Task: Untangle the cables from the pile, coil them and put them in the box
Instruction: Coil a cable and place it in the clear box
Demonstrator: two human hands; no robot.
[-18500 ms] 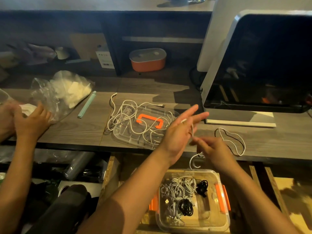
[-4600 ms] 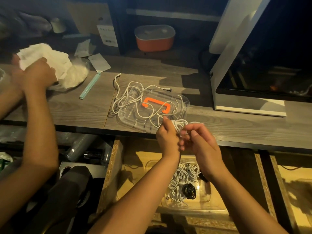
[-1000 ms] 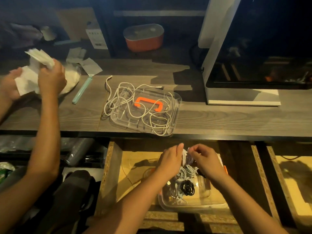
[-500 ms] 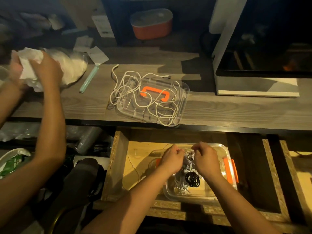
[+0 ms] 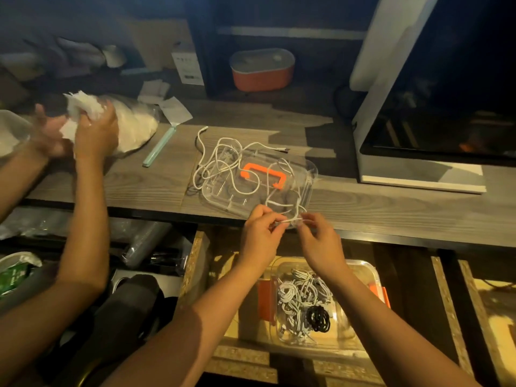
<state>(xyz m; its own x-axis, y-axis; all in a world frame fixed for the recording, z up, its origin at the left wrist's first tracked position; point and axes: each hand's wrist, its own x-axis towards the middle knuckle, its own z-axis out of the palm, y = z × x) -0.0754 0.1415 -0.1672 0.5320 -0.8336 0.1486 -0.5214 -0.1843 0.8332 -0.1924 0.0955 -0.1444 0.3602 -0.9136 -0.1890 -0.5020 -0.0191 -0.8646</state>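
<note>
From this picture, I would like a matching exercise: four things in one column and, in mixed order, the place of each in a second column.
1 tangled white cables
2 black coil
3 orange tub
4 green stick

A on the back shelf
B draped over the clear lid
C inside the clear box
D left of that lid

Pairs: 1-B, 2-C, 3-A, 4-D
</note>
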